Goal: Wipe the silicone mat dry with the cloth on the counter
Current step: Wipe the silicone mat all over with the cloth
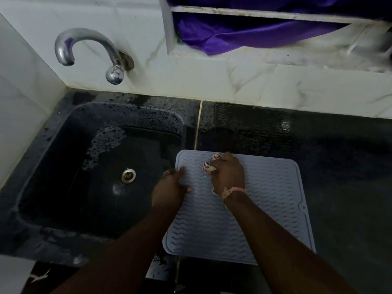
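A pale blue silicone mat (pixel 265 200) with wavy ridges lies on the dark counter, its left edge reaching over the sink's rim. My right hand (pixel 228 175) grips a small bunched patterned cloth (pixel 209 167) and presses it onto the mat's far left part. Bits of the cloth stick out past my fingers and at the wrist. My left hand (pixel 171 187) rests on the mat's left edge, fingers spread flat on it and thumb on the ridges.
A dark sink (pixel 63 158) with a metal drain (pixel 128 175) lies to the left, with a chrome tap (pixel 84 49) on the white tiled wall above it. The wet black counter (pixel 339 155) stretches right. A window ledge with purple fabric (pixel 244 32) sits behind.
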